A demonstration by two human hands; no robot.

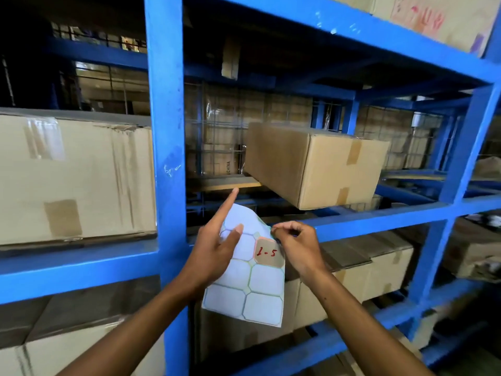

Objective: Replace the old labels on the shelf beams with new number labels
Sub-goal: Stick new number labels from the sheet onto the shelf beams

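Two hands hold a label sheet (245, 270) before the rack, its long axis upright and leaning a little left at the top. The left hand (214, 251) grips its left edge, forefinger pointing up. The right hand (295, 245) pinches the corner of the label (268, 253) marked "1-5". Behind runs a blue beam (379, 215), with a box (314, 164) above.

Blue steel racking (166, 131) fills the view, its shelves stacked with taped cardboard boxes (315, 165). Wire mesh (219, 126) backs the middle bay. Upper shelves lie in shadow, with lit windows (108, 82) far behind.
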